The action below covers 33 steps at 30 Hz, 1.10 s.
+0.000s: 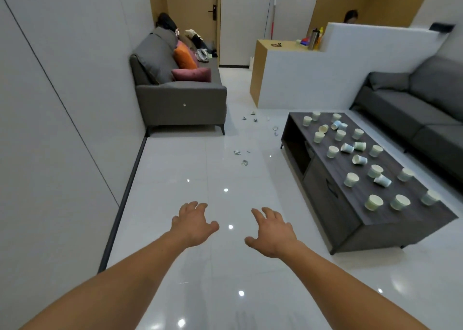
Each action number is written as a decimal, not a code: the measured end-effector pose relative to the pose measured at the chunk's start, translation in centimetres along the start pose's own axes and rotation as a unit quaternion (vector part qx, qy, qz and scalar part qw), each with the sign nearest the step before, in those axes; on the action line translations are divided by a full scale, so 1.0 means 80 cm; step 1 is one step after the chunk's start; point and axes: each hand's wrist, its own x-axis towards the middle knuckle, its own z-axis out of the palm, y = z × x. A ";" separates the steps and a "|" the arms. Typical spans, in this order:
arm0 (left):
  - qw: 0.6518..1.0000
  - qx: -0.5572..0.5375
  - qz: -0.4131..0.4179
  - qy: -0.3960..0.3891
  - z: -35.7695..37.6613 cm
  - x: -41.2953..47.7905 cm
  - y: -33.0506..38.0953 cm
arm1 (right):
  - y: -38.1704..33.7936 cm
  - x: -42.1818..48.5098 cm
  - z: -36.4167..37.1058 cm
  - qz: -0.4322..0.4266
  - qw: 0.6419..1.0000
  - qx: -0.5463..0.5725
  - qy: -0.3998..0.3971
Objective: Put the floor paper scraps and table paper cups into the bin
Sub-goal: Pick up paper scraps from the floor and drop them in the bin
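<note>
- Bare left grip [194, 225] and right grip [271, 232] hover empty, fingers spread, over near glossy white tiled floor [175, 169].
- Dark rectangular wooden worktop [411, 216], right, carries pale paper cups [374, 202]; right grip nearer.
- Crumpled paper scraps [244, 163] lie ahead, farther along floor.

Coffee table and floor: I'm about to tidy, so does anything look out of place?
Some paper cups lie tipped over on the coffee table among upright ones, and crumpled paper scraps litter the floor beside it.

The grey sofa [411, 109] runs off the right edge, and the floor scraps [244, 163] are too small to read
</note>
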 end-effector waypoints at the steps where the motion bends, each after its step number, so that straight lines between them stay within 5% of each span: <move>1: 1.000 -0.001 0.009 0.001 -0.009 0.020 0.002 | 0.000 0.015 -0.007 0.008 1.000 0.004 0.003; 33: 0.996 0.023 0.003 -0.084 -0.125 0.674 0.220 | 0.217 0.648 -0.216 0.037 0.998 0.036 -0.044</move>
